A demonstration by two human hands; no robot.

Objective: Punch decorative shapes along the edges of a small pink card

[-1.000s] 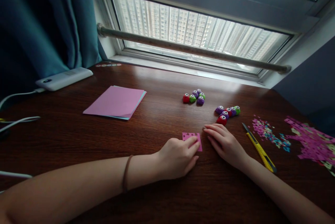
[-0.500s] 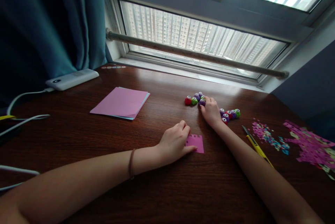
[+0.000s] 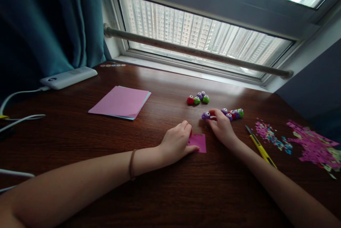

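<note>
At the centre of the frame, your left hand (image 3: 177, 142) is lying curled on the wooden desk (image 3: 160, 192), fingertips pressing the left edge of a small pink paper piece (image 3: 198, 142). Just right of it, your right hand (image 3: 222, 126) is closing its fingers around a purple punch (image 3: 205, 115), held just above the paper's upper right corner, touching a row of punches (image 3: 234, 113).

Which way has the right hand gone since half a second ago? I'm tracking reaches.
Yes: the right hand pulled back from the far cluster of punches toward the pink paper scrap.
</note>
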